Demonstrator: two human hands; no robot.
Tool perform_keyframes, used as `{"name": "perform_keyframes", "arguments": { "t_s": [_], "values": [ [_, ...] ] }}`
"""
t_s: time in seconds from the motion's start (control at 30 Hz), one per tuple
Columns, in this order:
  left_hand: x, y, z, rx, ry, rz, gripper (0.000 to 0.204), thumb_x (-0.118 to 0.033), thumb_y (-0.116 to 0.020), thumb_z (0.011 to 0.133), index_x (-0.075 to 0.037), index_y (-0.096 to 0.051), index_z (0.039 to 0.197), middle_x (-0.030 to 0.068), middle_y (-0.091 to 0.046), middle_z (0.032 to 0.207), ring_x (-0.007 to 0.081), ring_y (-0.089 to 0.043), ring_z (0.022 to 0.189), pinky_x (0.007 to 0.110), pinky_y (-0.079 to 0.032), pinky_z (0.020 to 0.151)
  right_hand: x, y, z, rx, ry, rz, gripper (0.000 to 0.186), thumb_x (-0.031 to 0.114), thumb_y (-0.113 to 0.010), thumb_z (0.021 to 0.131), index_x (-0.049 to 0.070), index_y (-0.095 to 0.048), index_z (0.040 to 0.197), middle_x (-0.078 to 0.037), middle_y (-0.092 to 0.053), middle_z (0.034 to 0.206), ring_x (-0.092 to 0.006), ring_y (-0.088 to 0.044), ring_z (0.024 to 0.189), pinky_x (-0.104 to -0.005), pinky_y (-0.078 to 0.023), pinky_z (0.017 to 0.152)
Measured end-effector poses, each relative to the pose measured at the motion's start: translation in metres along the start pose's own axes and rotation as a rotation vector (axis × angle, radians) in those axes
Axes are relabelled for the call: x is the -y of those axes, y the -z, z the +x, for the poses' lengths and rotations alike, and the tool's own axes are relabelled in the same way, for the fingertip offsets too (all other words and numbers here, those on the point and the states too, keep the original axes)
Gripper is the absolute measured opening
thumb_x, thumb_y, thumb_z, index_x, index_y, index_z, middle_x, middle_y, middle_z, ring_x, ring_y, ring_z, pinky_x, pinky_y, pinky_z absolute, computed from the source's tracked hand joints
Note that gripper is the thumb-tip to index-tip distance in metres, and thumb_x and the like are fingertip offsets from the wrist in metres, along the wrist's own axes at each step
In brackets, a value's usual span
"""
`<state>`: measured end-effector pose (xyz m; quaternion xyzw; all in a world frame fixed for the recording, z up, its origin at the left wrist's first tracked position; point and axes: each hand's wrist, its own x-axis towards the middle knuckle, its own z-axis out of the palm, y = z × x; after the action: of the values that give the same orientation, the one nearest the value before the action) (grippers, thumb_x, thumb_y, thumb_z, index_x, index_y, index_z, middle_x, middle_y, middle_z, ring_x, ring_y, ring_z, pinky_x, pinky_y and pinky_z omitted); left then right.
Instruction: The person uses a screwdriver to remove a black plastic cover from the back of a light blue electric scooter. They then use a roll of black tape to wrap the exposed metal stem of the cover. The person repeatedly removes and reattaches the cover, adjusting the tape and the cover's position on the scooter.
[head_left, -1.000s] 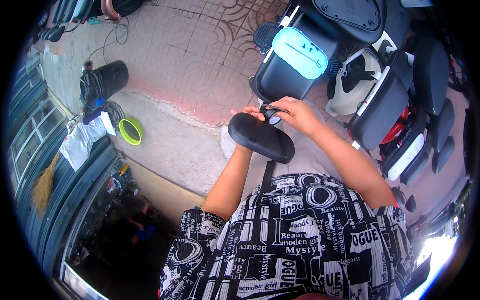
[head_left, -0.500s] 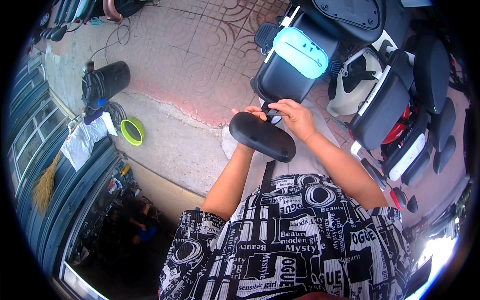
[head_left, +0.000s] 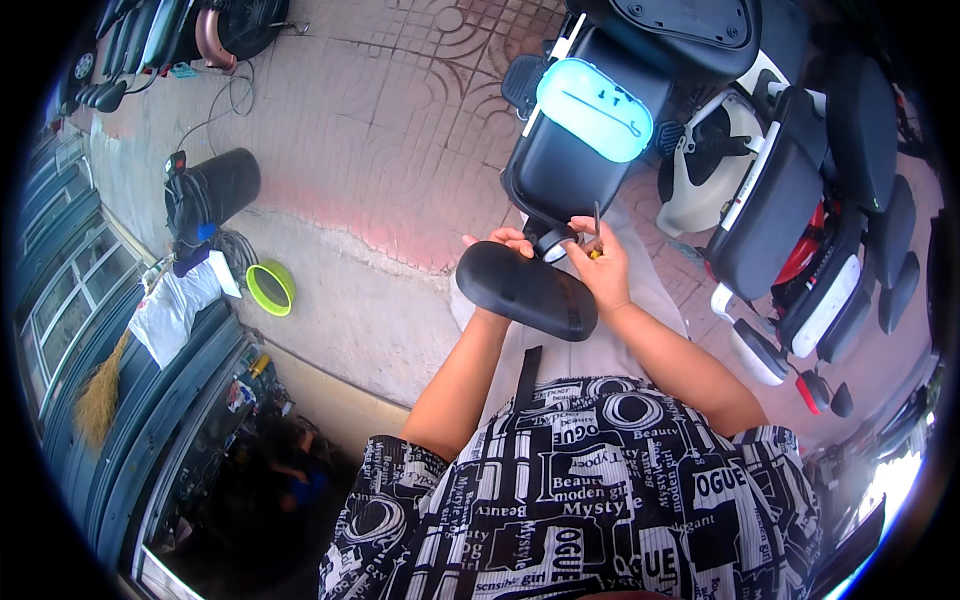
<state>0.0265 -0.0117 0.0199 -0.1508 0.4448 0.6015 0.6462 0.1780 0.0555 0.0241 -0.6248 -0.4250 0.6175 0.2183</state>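
Observation:
My left hand (head_left: 512,240) grips a black, rounded oblong piece (head_left: 530,290) with a smooth shell, its fingertips showing over the far edge. Beyond that edge sits a black ring-shaped fitting (head_left: 551,243) with a pale inside. My right hand (head_left: 603,268) is closed on a small tool (head_left: 597,235) with a thin metal shaft pointing away from me and a bit of yellow at its base. The right thumb is close to the ring. Ahead, a light blue tray (head_left: 580,130) lies on a black scooter seat (head_left: 560,175), with a hooked metal rod and small dark pieces in it.
Several parked scooters stand to the right, one with a black seat (head_left: 755,225), near a pale helmet-like shell (head_left: 695,175). On the left are a black cylinder (head_left: 232,185), a lime-green basin (head_left: 270,288), a white bag (head_left: 175,310) and a straw broom (head_left: 100,400). A person sits inside the dark doorway.
My right hand has drawn back slightly toward me, and the tool's shaft now stands out from its fingers. The black piece has shifted slightly toward me, with the ring now more visible.

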Motion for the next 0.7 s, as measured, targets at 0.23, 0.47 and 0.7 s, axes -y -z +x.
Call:
{"name": "perform_keyframes", "arguments": {
  "t_s": [0.23, 0.47, 0.7],
  "values": [
    [-0.012, -0.024, -0.013, 0.006, 0.072, 0.065, 0.071, -0.068, -0.019, 0.093, -0.005, -0.051, 0.102, 0.0068, -0.062, 0.079, 0.0135, -0.054, 0.067, 0.024, -0.046, 0.068, 0.009, 0.011, -0.01, 0.013, -0.192, 0.088, 0.039, 0.008, -0.076, 0.077, 0.005, -0.06, 0.112, -0.002, -0.062, 0.089, -0.0031, -0.045, 0.061, -0.0202, -0.04, 0.057],
    [-0.026, -0.069, -0.02, -0.018, 0.148, 0.191, 0.065, -0.062, -0.022, 0.096, -0.006, -0.054, 0.104, 0.0056, -0.063, 0.08, 0.0127, -0.053, 0.068, 0.024, -0.045, 0.07, 0.016, 0.007, -0.021, -0.069, -0.163, 0.484, 0.034, 0.003, -0.071, 0.082, 0.005, -0.059, 0.114, 0.001, -0.062, 0.091, -0.0001, -0.043, 0.063, -0.0178, -0.037, 0.054],
    [-0.035, -0.088, -0.032, -0.087, 0.076, 0.328, 0.054, -0.049, -0.025, 0.102, -0.005, -0.057, 0.102, 0.0091, -0.061, 0.092, 0.0169, -0.054, 0.089, 0.031, -0.042, 0.087, 0.038, 0.023, -0.038, -0.191, -0.051, 0.115, 0.038, -0.004, -0.07, 0.077, 0.004, -0.06, 0.113, -0.002, -0.061, 0.098, -0.0024, -0.044, 0.058, -0.0175, -0.038, 0.054]
  ]
}}
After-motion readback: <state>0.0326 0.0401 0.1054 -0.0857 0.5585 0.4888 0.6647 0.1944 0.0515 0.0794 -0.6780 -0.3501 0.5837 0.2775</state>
